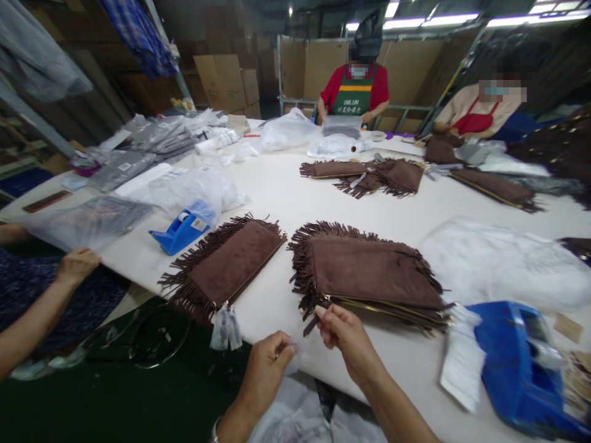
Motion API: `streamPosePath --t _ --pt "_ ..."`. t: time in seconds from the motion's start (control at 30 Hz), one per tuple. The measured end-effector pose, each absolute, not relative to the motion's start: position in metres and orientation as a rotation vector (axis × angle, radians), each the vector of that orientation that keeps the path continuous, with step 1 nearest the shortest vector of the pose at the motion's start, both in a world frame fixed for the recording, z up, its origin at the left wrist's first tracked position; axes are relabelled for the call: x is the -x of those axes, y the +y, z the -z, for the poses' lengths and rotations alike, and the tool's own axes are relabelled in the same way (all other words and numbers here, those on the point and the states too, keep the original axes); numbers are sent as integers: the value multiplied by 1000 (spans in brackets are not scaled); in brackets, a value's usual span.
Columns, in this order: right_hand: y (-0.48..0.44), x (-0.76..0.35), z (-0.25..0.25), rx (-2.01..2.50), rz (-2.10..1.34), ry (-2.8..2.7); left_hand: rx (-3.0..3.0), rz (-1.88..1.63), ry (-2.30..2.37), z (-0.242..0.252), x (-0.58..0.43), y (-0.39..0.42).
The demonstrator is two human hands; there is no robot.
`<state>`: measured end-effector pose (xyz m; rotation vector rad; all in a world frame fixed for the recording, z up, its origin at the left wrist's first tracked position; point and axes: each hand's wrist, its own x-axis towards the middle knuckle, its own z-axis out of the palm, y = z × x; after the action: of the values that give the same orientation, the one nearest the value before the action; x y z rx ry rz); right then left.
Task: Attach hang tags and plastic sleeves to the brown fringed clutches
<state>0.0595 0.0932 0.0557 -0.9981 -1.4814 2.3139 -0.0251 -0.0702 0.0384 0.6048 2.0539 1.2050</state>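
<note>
A stack of brown fringed pouches (369,267) with gold zippers lies in front of me at the table's near edge. My right hand (341,335) is closed, thumb and fingers pinching the dark zipper pull (312,322) at the stack's near left corner. Lower and to the left, my left hand (268,369) is closed with thumb against forefinger, on what looks like a small piece of clear plastic (292,362). Another brown fringed pouch (240,258) rests to the left, its zipper pull wrapped in clear plastic (225,328) hanging over the edge.
Blue tape dispensers stand at right (517,363) and left (182,229). White packets (463,363) and plastic bags (503,261) lie at right. More fringed pouches (401,175) lie farther back. A co-worker's hand (78,266) touches a bagged item at left; two people work across the table.
</note>
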Motion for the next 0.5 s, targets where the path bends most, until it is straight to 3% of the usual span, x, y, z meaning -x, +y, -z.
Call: streamPosePath --t 0.5 --pt "94 -58 -52 963 -2249 -1505 -674 -1180 2012 -56 26 -63"
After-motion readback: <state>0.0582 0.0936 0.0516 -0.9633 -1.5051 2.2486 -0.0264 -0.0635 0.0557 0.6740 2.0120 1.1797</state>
